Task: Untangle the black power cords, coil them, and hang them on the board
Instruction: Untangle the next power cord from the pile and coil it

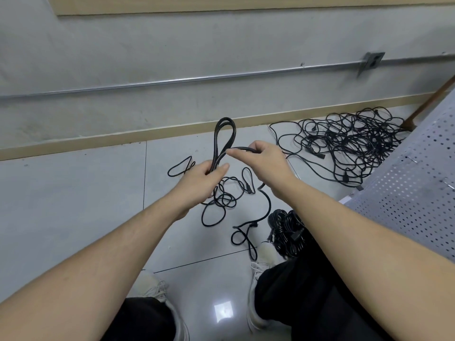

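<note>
My left hand (203,177) grips a folded bundle of black power cord (225,134) whose loops stand up above the fist. My right hand (261,156) pinches the same cord's free strand just right of the bundle and holds it level. The rest of that cord hangs down in loose loops (221,198) onto the tiled floor. A large tangle of black cords (349,141) lies on the floor at the right by the wall. A tighter heap of coiled cords (288,230) sits near my right shoe.
A perforated grey board (413,193) leans in at the right edge. A metal conduit (197,80) runs along the grey wall above a wooden baseboard. A wooden stick (428,102) stands at the far right. My shoes (261,267) are at the bottom.
</note>
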